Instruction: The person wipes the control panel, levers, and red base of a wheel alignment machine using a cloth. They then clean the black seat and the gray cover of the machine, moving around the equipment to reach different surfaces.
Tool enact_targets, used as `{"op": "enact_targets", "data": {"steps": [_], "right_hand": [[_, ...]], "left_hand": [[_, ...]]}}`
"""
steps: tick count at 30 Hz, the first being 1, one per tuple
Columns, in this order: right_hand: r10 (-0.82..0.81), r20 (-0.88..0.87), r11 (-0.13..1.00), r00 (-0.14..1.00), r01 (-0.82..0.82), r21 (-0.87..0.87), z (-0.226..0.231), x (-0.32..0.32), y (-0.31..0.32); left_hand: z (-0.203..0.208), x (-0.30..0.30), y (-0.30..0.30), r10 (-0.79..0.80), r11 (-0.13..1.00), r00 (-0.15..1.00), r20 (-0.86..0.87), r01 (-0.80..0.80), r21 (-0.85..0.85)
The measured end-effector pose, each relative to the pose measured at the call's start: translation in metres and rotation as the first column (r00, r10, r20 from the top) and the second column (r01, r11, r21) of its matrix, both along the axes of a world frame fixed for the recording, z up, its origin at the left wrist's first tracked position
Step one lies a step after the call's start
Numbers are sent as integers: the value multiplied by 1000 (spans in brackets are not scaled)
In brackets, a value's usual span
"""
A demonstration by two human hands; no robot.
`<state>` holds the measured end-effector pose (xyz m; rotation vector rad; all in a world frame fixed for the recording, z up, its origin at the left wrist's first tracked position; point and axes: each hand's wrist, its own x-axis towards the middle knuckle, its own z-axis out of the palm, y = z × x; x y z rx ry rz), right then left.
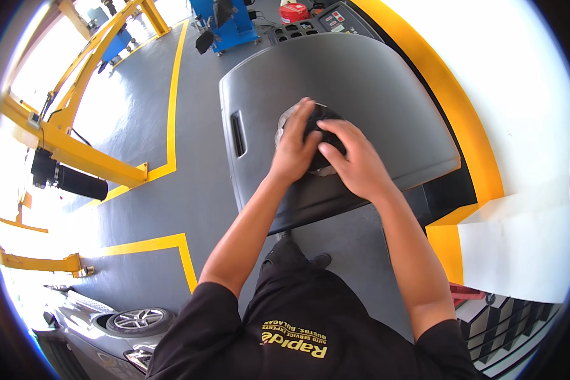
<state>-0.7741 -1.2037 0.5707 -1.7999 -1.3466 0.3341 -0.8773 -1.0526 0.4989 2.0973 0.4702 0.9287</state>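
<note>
Together: both hands meet on 1 small black rounded object (323, 136) lying on the curved grey plastic machine cover (373, 88).
Left hand (296, 144): fingers curled over the object's left side, grasping it; a pale crumpled cloth (284, 121) shows beside and under these fingers.
Right hand (356, 159): fingers bent over the object's near right side, pressing or gripping it; I cannot tell how firmly.
Object position: near the middle of the cover, closer to its near edge than its far edge, right of the narrow slot handle (237, 134).
Key relation: the object sits directly ahead of the person, between the 2 hands, the left slightly farther forward; its long axis is hidden by the fingers.
Surroundings: grey workshop floor with yellow painted lines (171, 95), yellow steel lift arms (63, 145) off the cover's left edge, a car wheel (136, 320) low left, a yellow-banded white wall (513, 95) right.
</note>
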Motion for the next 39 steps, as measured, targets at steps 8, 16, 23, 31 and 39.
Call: {"op": "enact_targets", "data": {"steps": [8, 16, 23, 31, 39], "right_hand": [[73, 690, 964, 721, 127, -235, -78, -65, 85], [322, 579, 930, 749, -138, -339, -95, -152, 60], [284, 525, 936, 802, -113, -333, -66, -93, 21], [-119, 583, 961, 804, 241, -136, -46, 96, -103], [-520, 234, 824, 821, 555, -114, -137, 297, -188]], "left_hand": [[-82, -135, 6, 604, 689, 766, -222, -641, -338], [-109, -154, 23, 570, 413, 821, -46, -334, -847], [-78, -138, -8, 570, 630, 814, -111, -520, -577], [-52, -111, -58, 649, 701, 732, -207, -681, -210], [-78, -100, -98, 766, 628, 614, -190, -778, 13]]}}
